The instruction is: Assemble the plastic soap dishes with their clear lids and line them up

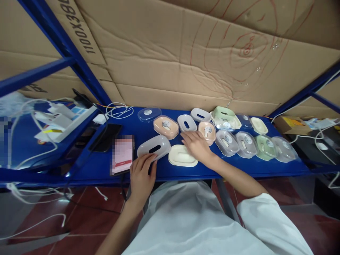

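Note:
A pale grey soap dish (145,146) with a dark slot lies near the bench's front edge. My left hand (142,173) has its fingers over the near rim and its thumb beside it, gripping the dish. Next to it on the right lies a cream soap-dish tray (180,158) with a raised middle. My right hand (198,146) reaches over this tray's right end with fingers stretched out, covering part of it. Its fingertips are close to a smaller grey dish (187,124); whether they touch it I cannot tell.
Peach lidded dishes (166,126) and a clear lid (149,114) lie behind. Several lidded dishes (247,144) line the right, below a green dish (224,112). A phone (122,155) and a dark device (105,138) lie left. Blue frame posts (66,53) flank the cardboard wall.

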`<control>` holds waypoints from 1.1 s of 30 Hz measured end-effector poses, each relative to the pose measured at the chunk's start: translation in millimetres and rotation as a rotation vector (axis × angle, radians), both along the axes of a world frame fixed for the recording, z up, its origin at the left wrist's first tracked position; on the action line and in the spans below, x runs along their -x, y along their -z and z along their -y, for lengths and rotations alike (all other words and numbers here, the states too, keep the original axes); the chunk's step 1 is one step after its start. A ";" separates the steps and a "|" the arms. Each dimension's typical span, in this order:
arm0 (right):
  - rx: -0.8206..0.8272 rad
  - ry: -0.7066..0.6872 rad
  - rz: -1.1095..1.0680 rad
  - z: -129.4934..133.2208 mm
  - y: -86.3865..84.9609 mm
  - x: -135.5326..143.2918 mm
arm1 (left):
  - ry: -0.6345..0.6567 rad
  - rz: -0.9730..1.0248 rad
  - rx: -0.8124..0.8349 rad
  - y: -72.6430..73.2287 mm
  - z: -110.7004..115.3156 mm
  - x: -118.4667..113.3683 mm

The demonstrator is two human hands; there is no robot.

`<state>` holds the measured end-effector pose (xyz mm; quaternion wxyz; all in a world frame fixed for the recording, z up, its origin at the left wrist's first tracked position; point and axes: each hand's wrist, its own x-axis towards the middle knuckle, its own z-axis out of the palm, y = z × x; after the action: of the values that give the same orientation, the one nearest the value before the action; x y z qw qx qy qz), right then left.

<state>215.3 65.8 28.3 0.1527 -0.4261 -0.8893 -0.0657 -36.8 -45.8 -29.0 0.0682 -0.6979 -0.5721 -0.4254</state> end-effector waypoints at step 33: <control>0.100 -0.252 -0.243 86.0 35.0 -50.0 | 0.237 -0.173 0.024 -13.8 2.2 -16.8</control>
<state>265.3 -20.3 -6.7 0.2447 -0.3230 -0.9129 0.0501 -20.0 -48.0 -15.2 0.0581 -0.7956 -0.4826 -0.3617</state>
